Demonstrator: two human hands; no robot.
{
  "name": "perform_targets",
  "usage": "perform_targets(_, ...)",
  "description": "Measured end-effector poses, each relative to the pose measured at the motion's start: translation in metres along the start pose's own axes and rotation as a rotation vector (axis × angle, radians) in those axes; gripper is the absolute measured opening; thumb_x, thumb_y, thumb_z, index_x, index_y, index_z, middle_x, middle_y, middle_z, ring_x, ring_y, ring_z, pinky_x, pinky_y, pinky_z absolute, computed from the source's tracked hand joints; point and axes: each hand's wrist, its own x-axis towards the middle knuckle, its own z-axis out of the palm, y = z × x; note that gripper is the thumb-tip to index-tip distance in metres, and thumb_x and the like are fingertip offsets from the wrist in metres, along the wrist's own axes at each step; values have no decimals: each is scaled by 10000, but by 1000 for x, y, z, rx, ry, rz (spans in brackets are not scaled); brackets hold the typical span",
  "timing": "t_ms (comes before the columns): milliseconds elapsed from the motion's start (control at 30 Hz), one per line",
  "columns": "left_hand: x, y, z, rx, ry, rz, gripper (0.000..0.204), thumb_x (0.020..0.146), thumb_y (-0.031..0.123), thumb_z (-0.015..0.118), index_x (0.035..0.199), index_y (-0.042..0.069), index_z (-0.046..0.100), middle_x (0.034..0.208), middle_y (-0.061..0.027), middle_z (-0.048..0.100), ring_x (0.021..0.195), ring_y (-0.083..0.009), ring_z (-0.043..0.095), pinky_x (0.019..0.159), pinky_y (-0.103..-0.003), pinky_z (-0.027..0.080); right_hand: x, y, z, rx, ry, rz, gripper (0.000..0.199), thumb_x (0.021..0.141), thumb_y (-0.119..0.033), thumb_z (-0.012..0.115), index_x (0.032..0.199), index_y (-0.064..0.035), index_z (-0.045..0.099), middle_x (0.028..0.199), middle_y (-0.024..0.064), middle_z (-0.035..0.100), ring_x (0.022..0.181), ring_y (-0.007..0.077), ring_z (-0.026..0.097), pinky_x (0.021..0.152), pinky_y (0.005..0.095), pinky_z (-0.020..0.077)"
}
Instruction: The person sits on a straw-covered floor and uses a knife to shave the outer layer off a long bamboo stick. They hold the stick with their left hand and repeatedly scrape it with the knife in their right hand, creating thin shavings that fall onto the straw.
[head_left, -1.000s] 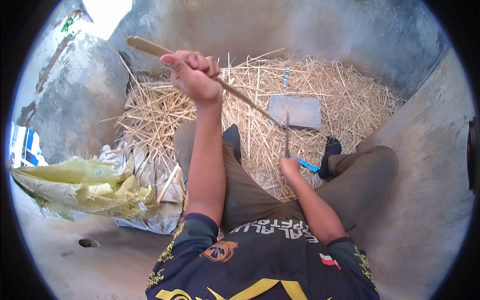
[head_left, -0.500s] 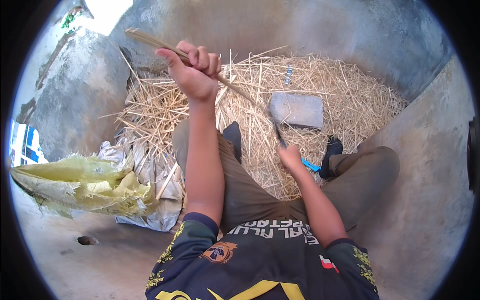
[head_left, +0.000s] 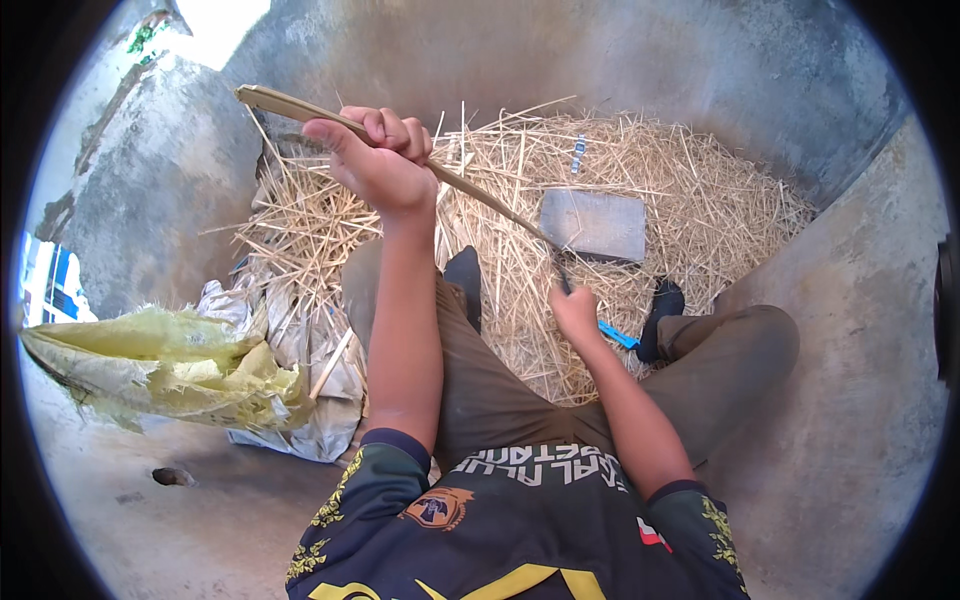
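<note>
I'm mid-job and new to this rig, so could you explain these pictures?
There is no machine: these are a person's bare hands, all seen from a wide fisheye camera on their head looking down, so straight edges bend. The left hand holds a long, pale-brown strip, seemingly wood or bamboo. The right hand holds a narrow, dark tool near the strip's lower end. Below lie dry, pale straw and a grey rectangular block. A torn, yellow-green sack is at left.
</note>
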Motion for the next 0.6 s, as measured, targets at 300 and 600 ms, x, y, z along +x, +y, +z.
perform_targets(300, 1, -2, -7, 67, 21, 37, 653, 874, 771, 417, 759, 135, 318, 548, 48, 209, 430, -85, 173, 407, -257, 170, 7, -102, -83, 660, 186, -165, 344, 889, -268, 656, 638, -73, 523, 558, 22, 533, 453, 96, 476, 436, 292, 358)
perform_targets(600, -8, 1, 9, 150, 54, 140, 615, 944, 693, 367, 770, 104, 339, 558, 33, 266, 420, -71, 263, 403, -246, 208, 37, 79, 39, 352, 77, 571, 289, 851, -227, 659, 704, -63, 472, 513, 9, 441, 369, 157, 411, 339, 338, 304)
